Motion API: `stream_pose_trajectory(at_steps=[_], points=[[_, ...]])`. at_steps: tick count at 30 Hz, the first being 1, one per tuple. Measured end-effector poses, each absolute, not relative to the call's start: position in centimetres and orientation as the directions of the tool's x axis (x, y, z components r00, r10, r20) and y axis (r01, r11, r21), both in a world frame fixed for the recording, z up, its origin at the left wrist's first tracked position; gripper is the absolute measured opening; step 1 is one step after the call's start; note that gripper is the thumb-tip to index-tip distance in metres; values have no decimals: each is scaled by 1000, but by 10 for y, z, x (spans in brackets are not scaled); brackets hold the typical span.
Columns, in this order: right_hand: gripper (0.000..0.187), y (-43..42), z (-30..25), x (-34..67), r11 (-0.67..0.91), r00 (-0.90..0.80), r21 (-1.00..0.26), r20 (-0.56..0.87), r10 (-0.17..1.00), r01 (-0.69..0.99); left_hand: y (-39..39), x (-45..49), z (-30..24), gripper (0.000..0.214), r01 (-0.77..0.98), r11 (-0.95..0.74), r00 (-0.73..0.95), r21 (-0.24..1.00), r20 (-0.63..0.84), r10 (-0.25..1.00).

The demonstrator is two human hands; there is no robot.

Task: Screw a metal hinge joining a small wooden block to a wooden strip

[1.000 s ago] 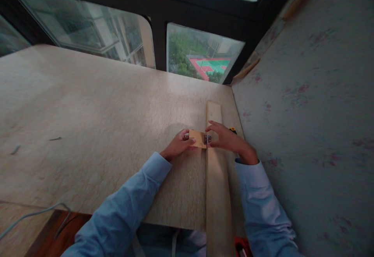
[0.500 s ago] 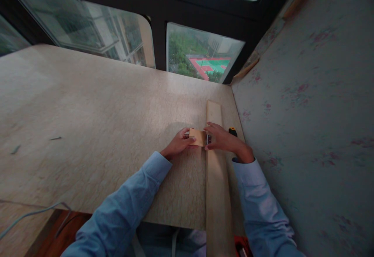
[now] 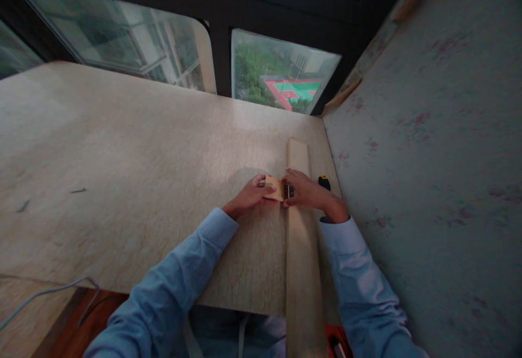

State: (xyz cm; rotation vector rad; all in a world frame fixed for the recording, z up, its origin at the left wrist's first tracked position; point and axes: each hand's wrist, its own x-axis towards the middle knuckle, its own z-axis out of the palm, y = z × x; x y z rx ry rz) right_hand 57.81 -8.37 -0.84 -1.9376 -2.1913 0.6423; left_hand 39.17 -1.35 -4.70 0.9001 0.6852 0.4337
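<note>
Your left hand [image 3: 248, 198] is closed on the small block [image 3: 275, 188], right hand [image 3: 310, 194] pinches the hinge [image 3: 289, 190] at the plank [image 3: 302, 260]. Butt block square to plank; seat hinge flat.

A long board [image 3: 302, 260] lies along the right edge of the table [image 3: 122, 173], a small block [image 3: 276, 188] touches its left side, and a little tool [image 3: 324, 182] lies between board and wall [image 3: 428, 157].

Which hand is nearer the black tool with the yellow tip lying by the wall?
Right. The right hand rests on the long pale wooden plank, just beside the black tool with the yellow tip. The left hand is across the plank, gripping the small tan wooden block.
</note>
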Motion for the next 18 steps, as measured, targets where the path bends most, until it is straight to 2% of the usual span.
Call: stream_pose_trajectory(at_steps=[4,10,18], points=[[52,-83,-8,575,81,-155,-424,-144,977,902,-13,398,-48,37,-59,548,687,835,-364,629],[45,-81,-5,573,95,-170,-438,-136,976,894,-16,413,-47,57,-35,481,604,876,-365,709],[45,-83,-2,571,100,-175,-429,-139,975,897,-23,420,-53,66,90,358,483,929,-355,800]])
